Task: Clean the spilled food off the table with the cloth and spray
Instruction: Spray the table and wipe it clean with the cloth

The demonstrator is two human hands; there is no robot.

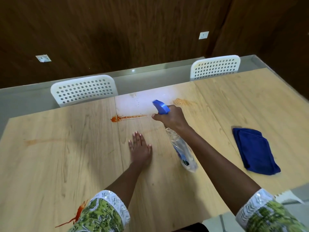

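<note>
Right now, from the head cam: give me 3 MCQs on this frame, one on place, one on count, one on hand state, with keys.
1. Where does the blue cloth lie?
A. On the table, to the right of the right arm
B. Under the left hand
C. On a chair

2. How many white chairs show behind the table?
A. One
B. Two
C. Four

3. What is the right hand doing?
A. Resting flat on the table
B. Wiping with the cloth
C. Gripping the spray bottle

Key:
1 A: the folded cloth sits untouched on the wood, apart from both hands.
2 B: one chair stands at the far left, another at the far right.
3 C: its fingers curl round the bottle's neck below the blue head, while the left hand lies flat.
</note>
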